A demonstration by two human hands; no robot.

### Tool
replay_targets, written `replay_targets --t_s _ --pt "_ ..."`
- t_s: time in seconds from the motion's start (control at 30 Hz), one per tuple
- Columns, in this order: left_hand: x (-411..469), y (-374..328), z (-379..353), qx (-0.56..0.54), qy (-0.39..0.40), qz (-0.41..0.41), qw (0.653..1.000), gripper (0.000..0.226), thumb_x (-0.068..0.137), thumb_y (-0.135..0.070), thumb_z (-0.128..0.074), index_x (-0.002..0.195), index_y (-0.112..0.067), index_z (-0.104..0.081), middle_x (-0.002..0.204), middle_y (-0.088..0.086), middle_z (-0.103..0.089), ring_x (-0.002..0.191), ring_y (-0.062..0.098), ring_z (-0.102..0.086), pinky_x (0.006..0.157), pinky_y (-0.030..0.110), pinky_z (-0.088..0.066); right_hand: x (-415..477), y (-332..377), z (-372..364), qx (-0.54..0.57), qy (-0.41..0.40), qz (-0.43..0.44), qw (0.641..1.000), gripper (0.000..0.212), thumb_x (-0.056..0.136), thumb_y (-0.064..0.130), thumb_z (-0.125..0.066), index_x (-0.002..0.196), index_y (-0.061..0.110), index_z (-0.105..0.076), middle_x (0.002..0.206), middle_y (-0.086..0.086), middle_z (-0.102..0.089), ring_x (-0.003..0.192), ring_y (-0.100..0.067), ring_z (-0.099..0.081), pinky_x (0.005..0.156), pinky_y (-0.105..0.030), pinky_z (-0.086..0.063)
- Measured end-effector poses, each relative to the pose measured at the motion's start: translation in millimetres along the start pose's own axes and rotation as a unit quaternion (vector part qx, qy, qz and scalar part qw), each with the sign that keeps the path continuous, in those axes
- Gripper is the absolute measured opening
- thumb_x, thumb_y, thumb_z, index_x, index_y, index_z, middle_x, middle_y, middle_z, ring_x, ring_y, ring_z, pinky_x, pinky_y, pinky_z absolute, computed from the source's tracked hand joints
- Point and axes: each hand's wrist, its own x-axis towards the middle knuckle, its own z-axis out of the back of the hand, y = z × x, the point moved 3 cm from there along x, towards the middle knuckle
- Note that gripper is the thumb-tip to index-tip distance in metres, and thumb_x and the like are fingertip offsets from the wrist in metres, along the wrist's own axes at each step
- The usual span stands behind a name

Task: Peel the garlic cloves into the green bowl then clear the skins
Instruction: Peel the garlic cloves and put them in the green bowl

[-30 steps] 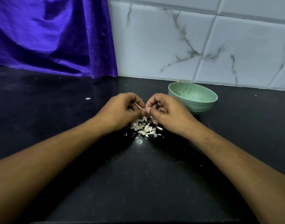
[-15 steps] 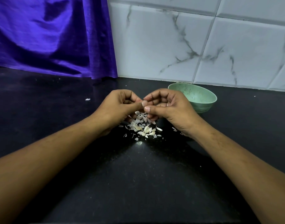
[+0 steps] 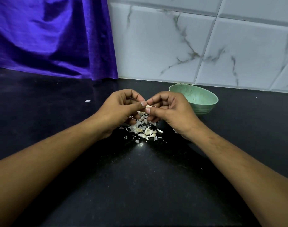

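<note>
A small pale garlic clove (image 3: pixel 148 106) is pinched between the fingertips of both hands, a little above the counter. My left hand (image 3: pixel 120 110) holds it from the left with thumb and curled fingers. My right hand (image 3: pixel 170 110) pinches it from the right. Below the hands lies a heap of white garlic skins (image 3: pixel 144 130) on the black counter. The green bowl (image 3: pixel 195 99) stands just behind and to the right of my right hand; its inside looks bare where it shows.
The black counter (image 3: pixel 140 185) runs to a white marble-tiled wall (image 3: pixel 189 46) at the back. A purple cloth (image 3: pixel 50 38) hangs at the back left. One stray bit of skin (image 3: pixel 87 101) lies left of the hands.
Both hands have lifted slightly off the skin heap and shifted their pinch on the clove. The bowl and the heap have stayed in place.
</note>
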Motion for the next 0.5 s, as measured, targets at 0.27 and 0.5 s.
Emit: replay_targets --t_s 0.27,0.5 --pt "-0.5 -5.6 3.6 0.029 -0.017 -0.066 0.997 0.015 0.091 -0.013 -0.077 0.098 -0.002 -0.07 0.076 0.006 -0.071 0.063 0.01 -0.064 0.055 0.025 -0.057 -1.7 0.1 -3.2 0.017 0.013 -0.007 1.0 0.012 0.094 -0.002 -0.068 0.105 -0.001 -0.073 0.086 -0.018 -0.077 0.072 -0.024 -0.075 0.071 -0.04 -0.064" --pt "-1.4 -6.3 3.8 -0.007 -0.037 -0.055 0.998 0.021 0.087 -0.012 -0.08 0.1 0.002 -0.071 0.077 0.008 -0.074 0.063 0.011 -0.068 0.056 0.024 -0.057 -2.9 4.8 -0.8 0.019 -0.013 0.007 1.0 0.014 0.09 -0.001 -0.073 0.104 -0.003 -0.074 0.09 -0.025 -0.075 0.077 -0.032 -0.075 0.079 -0.056 -0.06"
